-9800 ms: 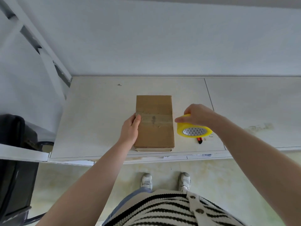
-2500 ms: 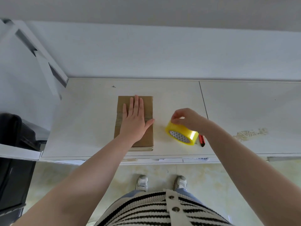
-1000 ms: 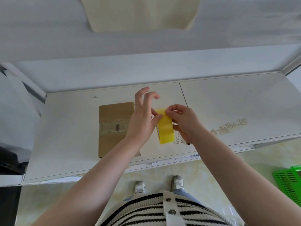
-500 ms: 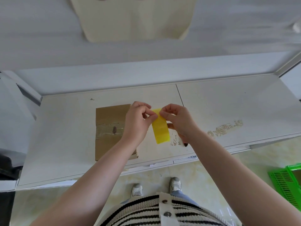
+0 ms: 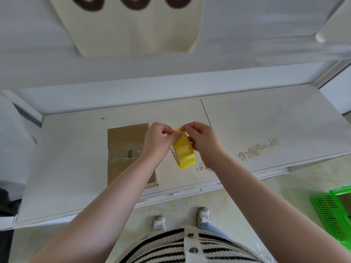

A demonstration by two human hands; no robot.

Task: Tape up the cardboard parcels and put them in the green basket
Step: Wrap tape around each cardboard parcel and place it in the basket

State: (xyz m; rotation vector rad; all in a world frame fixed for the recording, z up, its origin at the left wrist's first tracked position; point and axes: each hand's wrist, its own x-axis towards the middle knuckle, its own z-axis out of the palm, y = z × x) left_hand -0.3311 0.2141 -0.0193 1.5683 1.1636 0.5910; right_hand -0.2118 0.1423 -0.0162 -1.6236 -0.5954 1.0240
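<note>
Picking at the tape roll's loose end, both hands raised over the worktop. That's the step in hand as I read it.

Worktop: white, scuffed patch of residue on the right half. One parcel lies flat on it, left of centre, near the front edge. A band of clear tape already crosses its middle. Whether the other seams are sealed I can't tell, part of it is behind the left forearm.

Basket: green, on the floor at far right, well apart from the parcel, cut off by the frame. Something brownish shows inside at the edge; can't tell what it is.

Progress, my estimate: early to middle. One strip is on, more tape is apparently wanted, and the parcel is not yet in the basket. No other parcels in view.

Roll: yellow, held on edge in the air between the hands, just right of the parcel.

Left hand: fingers curled, thumb and forefinger pinching at the roll's top rim, grip closed on the roll.

Right hand: fingers curled around the roll's far side, fingertips meeting the left's at the top rim, also gripping the roll.

Tape end is too small to see if it has lifted.
</note>
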